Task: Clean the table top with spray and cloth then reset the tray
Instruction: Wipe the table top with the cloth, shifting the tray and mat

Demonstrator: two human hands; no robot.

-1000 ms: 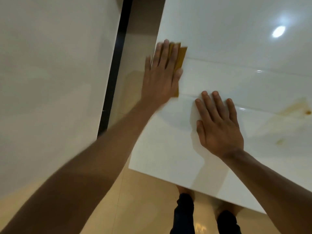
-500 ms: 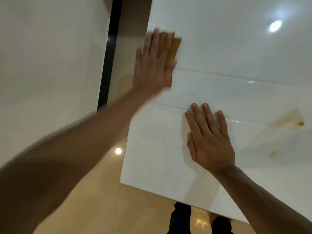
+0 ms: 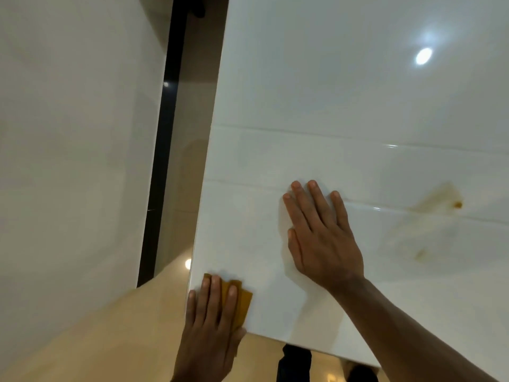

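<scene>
At the near left corner of the table (image 3: 344, 92), w/ our left hand (image 3: 210, 323) laid flat, we press one folded cloth (image 3: 242, 301) onto the top. Cloth is mustard-yellow, soft-looking, roughly rectangular; only its right part and a strip btwn the fingers (image 3: 232, 299) show, rest is under the palm. Left fingers are straight and slightly spread, lying over the cloth rather than curled round it; thumb sits at the near edge of the table.

Our right hand (image 3: 322, 238) rests palm-down on the bare top, well apart from the cloth, further in and to the right. Its fingers are straight, close together, holding nothing.

Table surface is glossy white, hard and smooth, w/ sharp straight edges and a square corner. Two faint lines cross it left to right, one just under the right fingertips. One round light glare (image 3: 423, 55) shows on the gloss at upper right. We count two brownish-yellow stain marks on the right side: a bigger smear w/ a dark dot (image 3: 455, 204), and a smaller blot (image 3: 421, 254) nearer to us; a pale hazy patch lies btwn them.

Left of the table: shiny beige floor (image 3: 110, 340), one pale wall panel (image 3: 68, 133), one dark vertical strip (image 3: 162, 166) beside it. Below the near table edge, dark trouser legs (image 3: 293, 362) are partly visible. No tray or spray bottle in view.
</scene>
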